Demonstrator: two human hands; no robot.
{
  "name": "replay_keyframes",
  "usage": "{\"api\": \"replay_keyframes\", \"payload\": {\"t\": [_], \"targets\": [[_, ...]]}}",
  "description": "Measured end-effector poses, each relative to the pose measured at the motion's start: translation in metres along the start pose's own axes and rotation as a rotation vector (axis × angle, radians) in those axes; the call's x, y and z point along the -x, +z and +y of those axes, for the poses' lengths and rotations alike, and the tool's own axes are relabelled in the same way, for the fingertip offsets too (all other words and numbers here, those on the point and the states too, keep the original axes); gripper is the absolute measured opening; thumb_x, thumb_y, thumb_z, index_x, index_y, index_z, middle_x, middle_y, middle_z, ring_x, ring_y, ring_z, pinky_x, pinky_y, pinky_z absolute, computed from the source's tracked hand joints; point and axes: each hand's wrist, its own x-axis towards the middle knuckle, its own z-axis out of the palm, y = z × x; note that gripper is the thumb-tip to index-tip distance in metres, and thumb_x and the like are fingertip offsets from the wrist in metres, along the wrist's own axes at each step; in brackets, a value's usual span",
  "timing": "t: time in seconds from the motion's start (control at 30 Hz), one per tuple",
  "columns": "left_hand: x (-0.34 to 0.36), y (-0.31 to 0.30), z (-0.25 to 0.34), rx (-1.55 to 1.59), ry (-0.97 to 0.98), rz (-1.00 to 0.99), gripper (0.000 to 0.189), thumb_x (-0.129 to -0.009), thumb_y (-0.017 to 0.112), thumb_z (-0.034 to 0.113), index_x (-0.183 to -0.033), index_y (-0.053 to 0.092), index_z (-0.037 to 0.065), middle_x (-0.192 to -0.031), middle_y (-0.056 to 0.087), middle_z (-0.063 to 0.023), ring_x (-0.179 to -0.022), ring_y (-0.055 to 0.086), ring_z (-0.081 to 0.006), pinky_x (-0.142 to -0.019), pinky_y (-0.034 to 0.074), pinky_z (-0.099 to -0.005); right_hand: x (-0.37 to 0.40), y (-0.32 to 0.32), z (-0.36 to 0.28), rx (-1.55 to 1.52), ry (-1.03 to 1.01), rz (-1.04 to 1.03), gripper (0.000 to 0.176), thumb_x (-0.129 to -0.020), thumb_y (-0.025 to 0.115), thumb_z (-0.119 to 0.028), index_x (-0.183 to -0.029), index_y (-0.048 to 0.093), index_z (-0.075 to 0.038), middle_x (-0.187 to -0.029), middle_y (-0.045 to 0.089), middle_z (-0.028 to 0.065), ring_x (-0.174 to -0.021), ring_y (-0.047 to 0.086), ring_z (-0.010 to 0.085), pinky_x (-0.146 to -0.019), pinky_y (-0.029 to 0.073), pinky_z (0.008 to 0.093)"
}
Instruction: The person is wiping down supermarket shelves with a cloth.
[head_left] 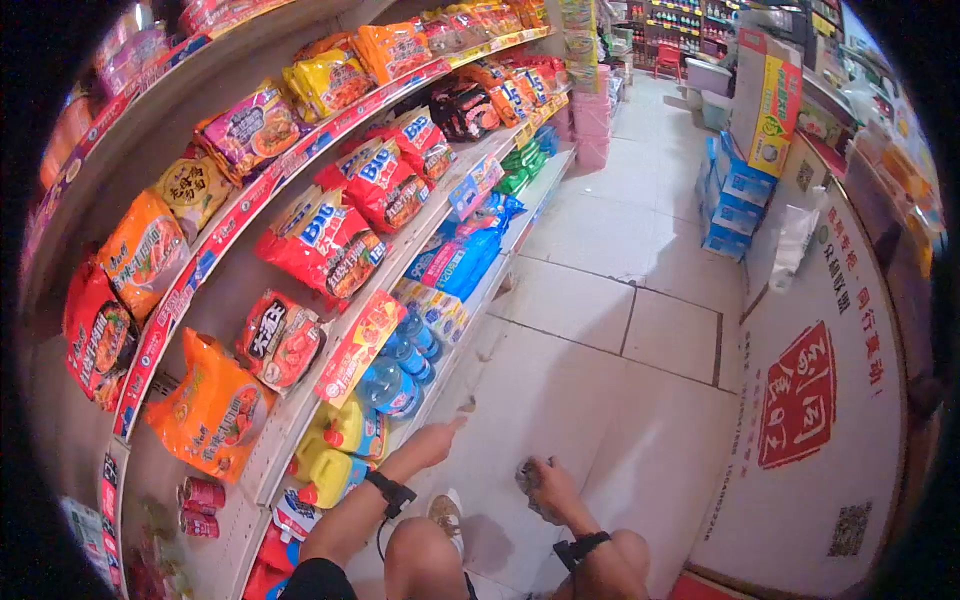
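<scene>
grey and crumpled, a small wad sits clamped in the right hand, whose fingers are curled together around it just above the white tiled floor; what the wad is made of is too blurred to tell. it pokes out at the side of that fist that faces the shelving. the left hand holds nothing: its index finger is stretched out and the other fingers are folded in, the tip aimed up the aisle, low over the floor and just beside the front edge of the bottom shelf. near that fingertip a small dark scrap lies on the floor, apart from both hands. each wrist wears 1 black band. on the bottom shelf, next to the left forearm, stand blue water bottles and yellow bottles; red and orange noodle packs fill the shelves above. 2 bare knees show at the lower edge of the view.
</scene>
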Motion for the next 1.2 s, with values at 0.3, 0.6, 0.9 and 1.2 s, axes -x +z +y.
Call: {"api": "replay_keyframes", "payload": {"t": [0.3, 0.6, 0.9, 1.2], "targets": [[-0.002, 0.009, -0.021, -0.070, -0.058, -0.035, 0.038, -0.103, 0.053, 0.015, -0.140, 0.056, 0.009, -0.097, 0.073, -0.0289, -0.093, 0.070, -0.0490, -0.083, 0.055, -0.0606, 0.001, 0.004, 0.019, -0.036, 0.006, 0.013, 0.074, -0.072, 0.082, -0.013, -0.142, 0.058, -0.021, -0.126, 0.058, 0.0264, -0.109, 0.066, 0.0496, -0.092, 0.058, 0.0533], [0.006, 0.009, -0.029, -0.040, -0.085, -0.012, 0.041, -0.098, 0.050, 0.013, -0.138, 0.057, 0.008, -0.101, 0.072, -0.0303, -0.097, 0.070, -0.0498, -0.087, 0.054, -0.0607, 0.010, -0.017, 0.005, -0.053, 0.033, -0.009, 0.059, -0.077, 0.077, -0.013, -0.134, 0.064, -0.018, -0.121, 0.059, 0.0225, -0.108, 0.064, 0.0479, -0.093, 0.056, 0.0511], [0.009, 0.026, -0.042, 0.008, -0.059, 0.001, 0.044, -0.096, 0.061, 0.022, -0.138, 0.057, 0.007, -0.108, 0.072, -0.0300, -0.103, 0.069, -0.0485, -0.091, 0.054, -0.0591, 0.010, -0.017, 0.016, -0.031, -0.017, -0.019, 0.059, -0.080, 0.078, -0.019, -0.137, 0.062, -0.017, -0.122, 0.061, 0.0245, -0.107, 0.066, 0.0502, -0.093, 0.057, 0.0543], [0.024, 0.009, -0.026, -0.024, -0.080, 0.071, 0.048, -0.104, 0.059, 0.037, -0.142, 0.052, 0.007, -0.111, 0.071, -0.0289, -0.103, 0.069, -0.0486, -0.090, 0.055, -0.0581, 0.012, -0.017, 0.014, 0.065, 0.015, -0.020, 0.057, -0.084, 0.076, -0.022, -0.139, 0.062, -0.017, -0.128, 0.061, 0.0266, -0.104, 0.068, 0.0508, -0.090, 0.058, 0.0569]]}}
